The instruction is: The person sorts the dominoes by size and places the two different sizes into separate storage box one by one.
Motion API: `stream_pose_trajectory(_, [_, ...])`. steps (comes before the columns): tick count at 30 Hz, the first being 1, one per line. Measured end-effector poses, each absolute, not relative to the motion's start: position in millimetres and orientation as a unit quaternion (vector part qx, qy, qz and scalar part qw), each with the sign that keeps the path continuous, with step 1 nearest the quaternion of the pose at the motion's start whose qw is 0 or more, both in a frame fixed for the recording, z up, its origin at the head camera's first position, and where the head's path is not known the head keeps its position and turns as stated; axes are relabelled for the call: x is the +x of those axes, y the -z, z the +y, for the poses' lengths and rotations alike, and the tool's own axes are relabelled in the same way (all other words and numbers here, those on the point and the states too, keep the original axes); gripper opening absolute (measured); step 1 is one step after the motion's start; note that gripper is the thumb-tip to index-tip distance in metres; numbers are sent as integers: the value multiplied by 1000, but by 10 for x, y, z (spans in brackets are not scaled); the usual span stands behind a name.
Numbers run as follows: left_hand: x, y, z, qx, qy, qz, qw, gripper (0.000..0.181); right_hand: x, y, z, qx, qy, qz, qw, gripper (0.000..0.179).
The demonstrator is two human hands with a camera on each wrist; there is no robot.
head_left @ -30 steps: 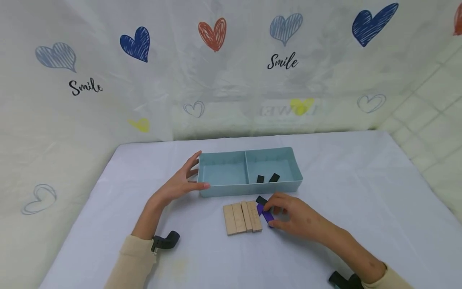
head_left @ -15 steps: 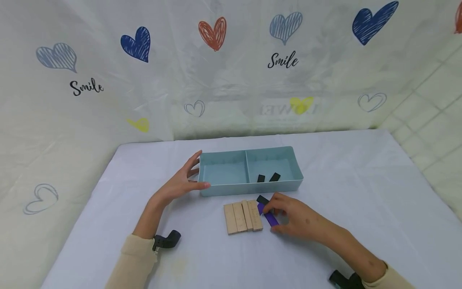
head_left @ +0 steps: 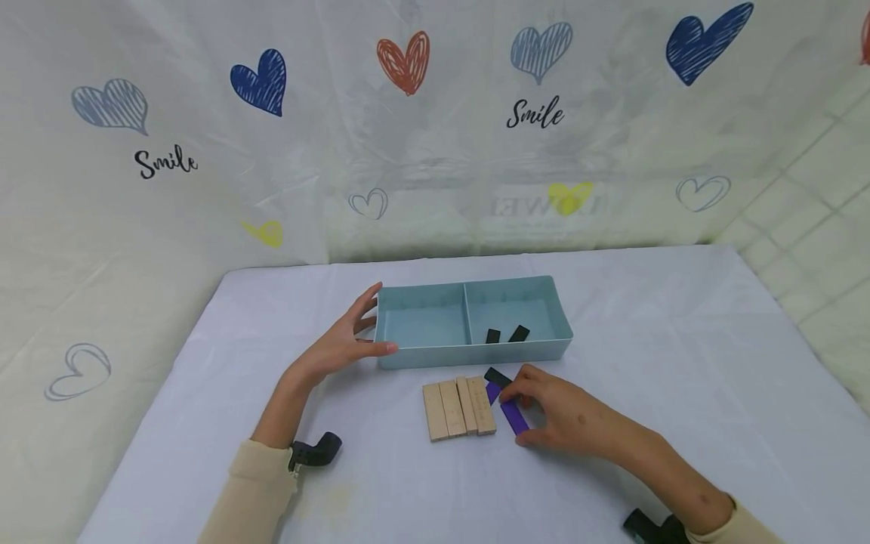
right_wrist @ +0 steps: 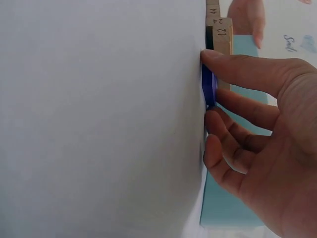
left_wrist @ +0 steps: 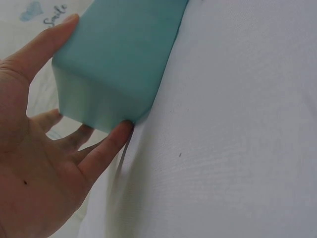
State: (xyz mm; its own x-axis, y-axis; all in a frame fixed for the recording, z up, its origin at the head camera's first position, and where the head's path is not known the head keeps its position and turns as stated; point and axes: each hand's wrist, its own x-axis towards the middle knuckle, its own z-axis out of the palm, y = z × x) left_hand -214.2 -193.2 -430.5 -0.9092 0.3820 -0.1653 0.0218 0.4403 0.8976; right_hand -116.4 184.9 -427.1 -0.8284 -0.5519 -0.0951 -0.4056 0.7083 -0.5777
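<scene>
My left hand (head_left: pixel 340 341) holds the left end of a light blue two-part box (head_left: pixel 476 357). Its thumb lies at the front corner, and in the left wrist view its fingertips touch the end wall (left_wrist: pixel 99 106). Thumb and index finger of my right hand (head_left: pixel 567 412) pinch a narrow purple block (head_left: pixel 514 418) low at the tabletop; the right wrist view shows this purple block (right_wrist: pixel 209 88) between them. Beside it a second purple piece (head_left: pixel 492 393) and a black block (head_left: pixel 498 376) lie partly behind the fingers.
Several plain wooden blocks (head_left: pixel 458 409) lie side by side left of the purple pieces; numbers show on a wooden block's end (right_wrist: pixel 222 32). Two black blocks (head_left: pixel 519 333) lie in the box's right compartment. A white cloth (head_left: pixel 680 363) covers the table; a printed curtain (head_left: pixel 442 143) hangs behind.
My right hand has slid the purple block slightly right and nearer, widening its gap from the wooden blocks. My left hand and the box have stayed put.
</scene>
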Motion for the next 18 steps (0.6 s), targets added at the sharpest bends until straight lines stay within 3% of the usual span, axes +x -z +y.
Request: stream_pose_trajectory(18, [-2141,4311,-1930,124,-512,831,175,108,-1174,4295,1896,-280,297,908,90,43])
